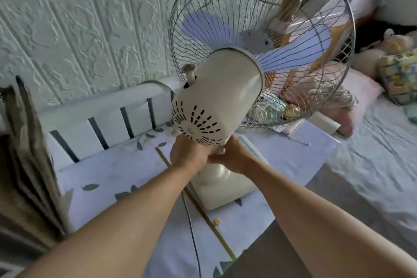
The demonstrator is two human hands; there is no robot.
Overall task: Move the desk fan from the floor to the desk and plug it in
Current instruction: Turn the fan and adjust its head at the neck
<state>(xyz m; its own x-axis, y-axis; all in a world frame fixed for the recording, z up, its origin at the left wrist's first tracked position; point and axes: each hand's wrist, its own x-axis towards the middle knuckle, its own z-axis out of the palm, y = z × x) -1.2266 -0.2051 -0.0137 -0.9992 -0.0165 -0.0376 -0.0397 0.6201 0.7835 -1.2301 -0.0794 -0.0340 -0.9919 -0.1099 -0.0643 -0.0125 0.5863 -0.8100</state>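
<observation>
1. The desk fan is standing in the middle of the frame, its cream base sitting on the desk, which is covered in a pale cloth printed with leaves.
2. The left hand is closing around the fan's neck just under the vented motor housing, fingers wrapped and clamped on it.
3. The right hand is gripping the same neck from the other side, touching the left hand, its fingertips curling up against the housing.
4. Both bare forearms are reaching in from the bottom corners of the frame toward the centre.
5. The wire cage is tilting toward the upper right of the frame, with pale purple blades showing through it.
6. A dark cord is trailing from beside the base down across the cloth to the lower edge of the frame; its plug end is lying out of view.
7. A small yellow round object is lying on the cloth just below the base.
8. A white textured wall is filling the upper left of the frame, with a white railing running along the desk's far edge.
9. A bed with pillows and soft toys is occupying the right side.
</observation>
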